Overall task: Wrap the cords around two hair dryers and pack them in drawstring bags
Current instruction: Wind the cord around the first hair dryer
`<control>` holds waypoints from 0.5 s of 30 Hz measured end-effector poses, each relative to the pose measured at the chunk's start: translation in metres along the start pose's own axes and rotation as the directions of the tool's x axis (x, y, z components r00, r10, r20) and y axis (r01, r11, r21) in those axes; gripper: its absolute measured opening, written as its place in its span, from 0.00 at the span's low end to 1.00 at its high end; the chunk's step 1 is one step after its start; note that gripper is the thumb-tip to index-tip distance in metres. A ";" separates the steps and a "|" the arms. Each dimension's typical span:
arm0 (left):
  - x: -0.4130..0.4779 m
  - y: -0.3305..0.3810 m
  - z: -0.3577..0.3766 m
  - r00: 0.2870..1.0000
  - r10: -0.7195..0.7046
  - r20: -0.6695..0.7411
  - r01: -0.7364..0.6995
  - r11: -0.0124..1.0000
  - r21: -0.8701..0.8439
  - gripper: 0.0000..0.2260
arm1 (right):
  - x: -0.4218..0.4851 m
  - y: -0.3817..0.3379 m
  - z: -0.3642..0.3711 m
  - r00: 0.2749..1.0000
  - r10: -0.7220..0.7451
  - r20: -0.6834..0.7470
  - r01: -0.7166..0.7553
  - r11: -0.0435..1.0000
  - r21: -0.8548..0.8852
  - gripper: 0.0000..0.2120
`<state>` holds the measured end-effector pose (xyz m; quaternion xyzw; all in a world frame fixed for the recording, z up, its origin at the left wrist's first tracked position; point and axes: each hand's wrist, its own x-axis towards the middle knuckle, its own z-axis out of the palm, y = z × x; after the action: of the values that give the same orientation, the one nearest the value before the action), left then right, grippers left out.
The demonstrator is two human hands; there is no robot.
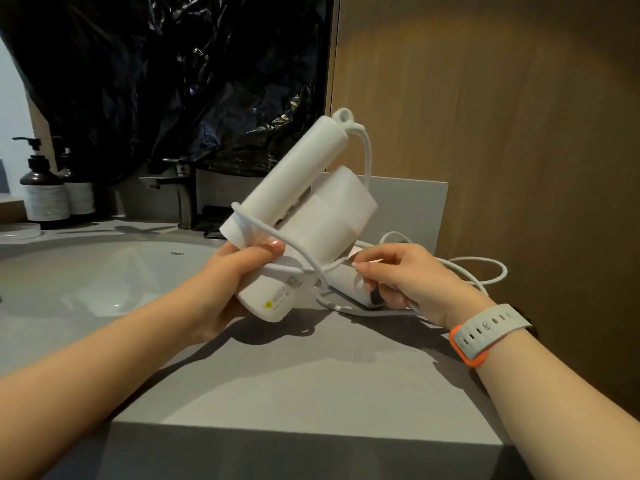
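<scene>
Hair dryer (pixel 311 209): white; held clear above the countertop (pixel 311 393), toward its right back corner; handle tilted up and away. Left hand (pixel 228 282): curled round the lower barrel, thumb pressing a strand of cord against it. Right hand (pixel 401 278): fingertips pinching the cord (pixel 368 157) just right of the dryer. Cord: one turn visible round the foot of the handle; remainder slack, looping over the countertop toward its right edge. White piece under the right hand: second dryer or plug, cannot tell. Drawstring bags: not in view. Sink (pixel 104 271): left of the dryer; pump bottles (pixel 45 195) at the back left. Step in hand, by judgement: winding the first dryer's cord, early. Next move probably calls for taking up slack, keeping tension, and laying the next turn beside the first under the thumb.
</scene>
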<state>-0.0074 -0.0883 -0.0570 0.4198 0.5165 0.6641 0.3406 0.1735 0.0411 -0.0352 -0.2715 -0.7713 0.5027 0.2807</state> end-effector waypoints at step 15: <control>0.005 0.007 -0.011 0.900 -0.418 -0.120 0.389 0.897 -0.210 0.20 | 0.002 0.008 0.004 0.855 -0.483 -0.191 0.220 0.670 -0.709 0.09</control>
<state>-0.0197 -0.0903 -0.0504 0.2152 0.5558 0.6548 0.4648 0.1710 0.0429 -0.0437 -0.2842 -0.8704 0.0704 0.3959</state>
